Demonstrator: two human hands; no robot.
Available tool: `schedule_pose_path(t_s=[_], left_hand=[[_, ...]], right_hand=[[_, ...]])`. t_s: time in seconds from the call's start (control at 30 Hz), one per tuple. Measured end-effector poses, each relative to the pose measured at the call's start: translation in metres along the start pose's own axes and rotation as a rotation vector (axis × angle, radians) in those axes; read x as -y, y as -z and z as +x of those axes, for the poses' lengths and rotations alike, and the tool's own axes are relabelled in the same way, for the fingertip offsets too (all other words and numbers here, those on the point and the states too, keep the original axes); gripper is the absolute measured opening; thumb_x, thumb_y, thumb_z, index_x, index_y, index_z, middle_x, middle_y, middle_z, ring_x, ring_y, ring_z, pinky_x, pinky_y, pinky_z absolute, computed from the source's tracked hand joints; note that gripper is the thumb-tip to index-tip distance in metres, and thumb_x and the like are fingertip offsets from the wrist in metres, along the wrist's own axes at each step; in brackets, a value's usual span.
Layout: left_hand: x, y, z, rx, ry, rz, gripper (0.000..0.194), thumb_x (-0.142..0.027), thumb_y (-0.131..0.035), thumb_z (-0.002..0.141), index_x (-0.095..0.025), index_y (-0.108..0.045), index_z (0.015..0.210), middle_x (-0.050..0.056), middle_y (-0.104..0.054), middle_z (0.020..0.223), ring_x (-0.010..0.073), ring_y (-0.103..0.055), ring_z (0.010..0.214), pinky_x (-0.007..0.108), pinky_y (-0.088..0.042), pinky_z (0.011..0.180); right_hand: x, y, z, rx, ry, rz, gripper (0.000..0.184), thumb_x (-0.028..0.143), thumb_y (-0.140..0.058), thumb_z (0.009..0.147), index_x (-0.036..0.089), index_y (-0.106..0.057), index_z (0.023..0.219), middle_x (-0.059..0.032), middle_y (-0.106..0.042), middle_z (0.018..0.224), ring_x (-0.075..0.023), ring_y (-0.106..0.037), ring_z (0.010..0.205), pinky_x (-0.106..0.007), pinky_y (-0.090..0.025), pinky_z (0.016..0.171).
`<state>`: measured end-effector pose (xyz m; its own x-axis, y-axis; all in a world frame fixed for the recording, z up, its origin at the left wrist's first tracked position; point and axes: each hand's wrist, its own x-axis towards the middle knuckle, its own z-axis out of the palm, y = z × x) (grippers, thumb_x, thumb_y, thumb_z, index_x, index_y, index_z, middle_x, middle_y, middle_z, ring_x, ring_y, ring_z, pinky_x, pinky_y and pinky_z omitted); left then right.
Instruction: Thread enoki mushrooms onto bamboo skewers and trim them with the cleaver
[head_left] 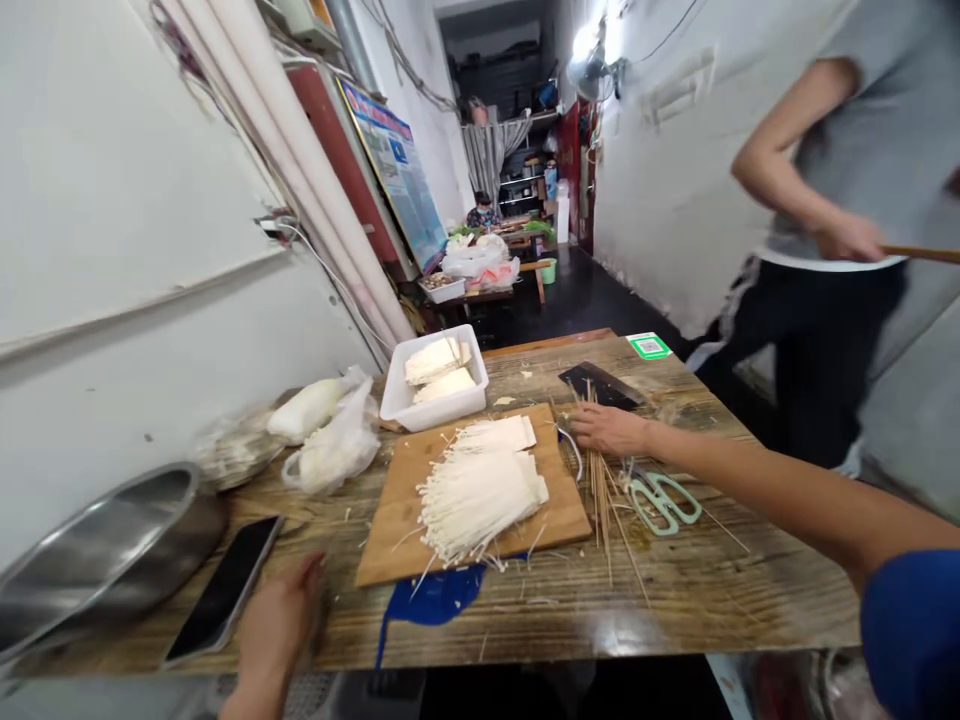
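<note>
My right hand [611, 430] reaches across the table and has its fingers closed over the upper part of a bundle of thin wooden skewers [598, 500]. Blurred at the front edge, my left hand [279, 610] has its fingers loosely apart, with nothing visible in it, between a black phone [225, 588] and the cutting board [386, 540]. Two flattened bunches of enoki mushrooms [484, 500] lie on the board. Beyond the right hand rests a dark cleaver blade [600, 384]. Green-handled scissors [664, 503] sit just right of the skewers.
A white plastic tub [435, 412] holding pale enoki stands behind the board. Plastic bags [337, 450] and a large steel basin [112, 550] line the left side. A blue item [435, 597] pokes out under the board. A person [847, 170] holding a stick stands at right.
</note>
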<state>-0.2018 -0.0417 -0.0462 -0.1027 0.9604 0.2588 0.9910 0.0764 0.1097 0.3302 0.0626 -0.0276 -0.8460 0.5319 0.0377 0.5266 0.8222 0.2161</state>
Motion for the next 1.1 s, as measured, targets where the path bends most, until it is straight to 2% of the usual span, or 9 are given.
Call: schedule_pose_path(t_s=[0.23, 0.33, 0.43, 0.53, 0.6, 0.73, 0.83, 0.97, 1.1], left_hand=[[-0.082, 0.049, -0.038, -0.487, -0.461, -0.141, 0.029, -0.026, -0.045, 0.089, -0.021, -0.065, 0.109, 0.008, -0.071, 0.105, 0.0203, -0.067, 0.095, 0.030, -0.051, 0.087], [-0.148, 0.056, -0.064, -0.366, -0.842, -0.210, 0.034, -0.021, -0.042, 0.092, -0.025, -0.058, 0.123, 0.004, -0.071, 0.107, 0.0154, -0.066, 0.094, 0.022, -0.051, 0.082], [-0.207, 0.053, -0.079, -0.375, -1.138, -0.339, 0.034, -0.017, -0.040, 0.093, -0.016, -0.056, 0.124, 0.009, -0.071, 0.103, 0.0181, -0.064, 0.098, 0.028, -0.051, 0.087], [-0.242, 0.046, -0.080, -0.371, -1.159, -0.384, 0.029, -0.018, -0.041, 0.093, -0.013, -0.059, 0.116, 0.013, -0.069, 0.105, 0.0183, -0.064, 0.084, 0.029, -0.053, 0.072], [-0.253, 0.042, -0.075, -0.305, -1.174, -0.425, 0.028, -0.019, -0.042, 0.093, -0.013, -0.059, 0.114, 0.014, -0.067, 0.106, 0.0179, -0.064, 0.081, 0.029, -0.053, 0.068], [-0.260, 0.030, -0.063, -0.261, -1.207, -0.498, 0.033, -0.015, -0.042, 0.093, -0.018, -0.053, 0.123, 0.011, -0.065, 0.112, 0.0179, -0.059, 0.107, 0.030, -0.049, 0.089], [-0.258, 0.022, -0.054, -0.329, -1.027, -0.352, 0.048, -0.026, -0.052, 0.089, -0.018, -0.042, 0.135, 0.015, -0.052, 0.134, 0.0264, -0.041, 0.131, 0.046, -0.032, 0.108], [-0.251, 0.014, -0.033, -0.225, -0.656, -0.121, 0.099, -0.052, -0.067, 0.071, -0.009, -0.021, 0.146, 0.025, -0.023, 0.151, 0.0384, -0.014, 0.141, 0.057, -0.015, 0.112], [-0.242, 0.009, -0.005, -0.072, -0.695, -0.076, 0.100, -0.052, -0.064, 0.073, -0.009, -0.012, 0.147, 0.022, -0.025, 0.151, 0.0333, -0.019, 0.141, 0.053, -0.015, 0.113]], right_hand=[[0.002, 0.023, 0.009, -0.068, -0.216, 0.123, 0.040, 0.003, -0.050, 0.082, 0.015, -0.061, 0.118, -0.0165, -0.056, 0.129, -0.0284, -0.053, 0.113, -0.038, -0.042, 0.084], [0.060, 0.064, 0.003, -0.176, -0.369, 0.290, 0.034, 0.019, -0.042, 0.093, 0.017, -0.057, 0.124, -0.0133, -0.061, 0.122, -0.0231, -0.059, 0.103, -0.033, -0.046, 0.081], [0.146, 0.091, -0.005, -0.242, -0.429, 1.116, 0.037, 0.038, -0.034, 0.097, 0.022, -0.066, 0.105, -0.0054, -0.069, 0.087, -0.0182, -0.063, 0.078, -0.030, -0.048, 0.069], [0.213, 0.088, -0.018, -0.253, -0.480, 1.826, 0.045, 0.049, -0.045, 0.091, 0.023, -0.051, 0.127, -0.0022, -0.064, 0.077, -0.0127, -0.059, 0.059, -0.024, -0.045, 0.053], [0.230, 0.076, -0.027, -0.398, -0.643, 2.000, 0.055, 0.049, -0.058, 0.084, 0.023, -0.047, 0.130, 0.0030, -0.056, 0.070, -0.0047, -0.042, 0.043, -0.017, -0.031, 0.041], [0.221, 0.054, -0.041, -0.707, -0.925, 2.061, 0.050, 0.049, -0.061, 0.081, 0.016, -0.054, 0.117, 0.0095, -0.038, 0.057, -0.0012, -0.021, 0.038, -0.018, -0.013, 0.038], [0.210, 0.047, -0.046, -0.820, -0.961, 2.007, 0.046, 0.049, -0.060, 0.082, 0.016, -0.051, 0.112, 0.0097, -0.041, 0.057, -0.0009, -0.024, 0.037, -0.018, -0.012, 0.038], [0.212, 0.039, -0.046, -0.766, -0.945, 2.005, 0.039, 0.050, -0.058, 0.083, 0.018, -0.049, 0.103, 0.0093, -0.045, 0.059, -0.0005, -0.024, 0.035, -0.018, -0.013, 0.036], [0.217, 0.032, -0.043, -0.682, -0.929, 2.013, 0.037, 0.049, -0.056, 0.084, 0.016, -0.051, 0.101, 0.0097, -0.043, 0.057, 0.0000, -0.021, 0.034, -0.017, -0.010, 0.036]])
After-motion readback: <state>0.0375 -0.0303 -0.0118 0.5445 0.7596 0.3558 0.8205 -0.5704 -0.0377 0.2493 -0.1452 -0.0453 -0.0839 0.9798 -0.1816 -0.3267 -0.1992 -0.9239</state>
